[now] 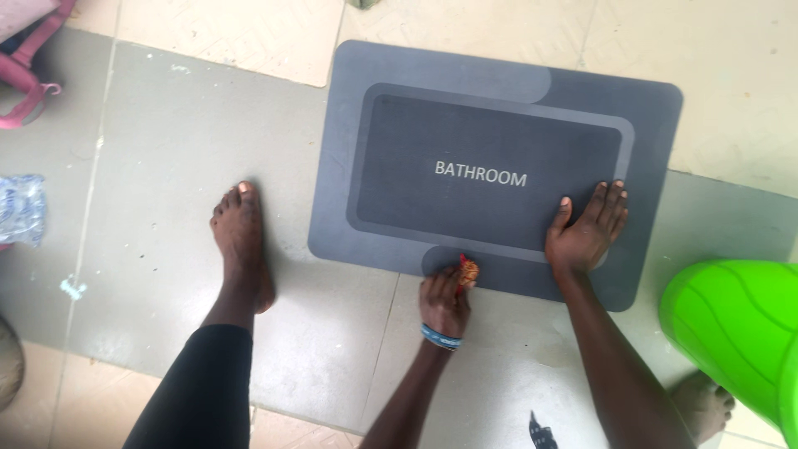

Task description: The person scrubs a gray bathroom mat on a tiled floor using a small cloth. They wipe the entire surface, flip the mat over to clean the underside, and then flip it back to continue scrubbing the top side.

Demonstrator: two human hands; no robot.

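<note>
1. Fingers: my left hand (445,303) has its fingers curled tight around a small orange-red scrubber (468,269), clamped on it at the near edge of the grey bath mat (399,75). My right hand (586,233) lies flat on the mat, fingers spread and straight, gripping nothing.
2. The mat sits on the tiled floor (166,166), its long side across my view, the dark inner panel toward the middle. The scrubber touches the lighter border strip near me.
3. What the scrubber is exactly, sponge or cloth wad, I cannot tell; it is small and half hidden by my knuckles.
4. My bare left foot (241,241) stands on the tile just left of the mat, apart from it.
5. A green plastic bucket (736,333) stands to the right, near the mat's corner.
6. To work it well: keep the right palm pressing so the mat cannot slide, rub in short overlapping strokes along the border, and shift the bracing hand as the strokes advance.
</note>
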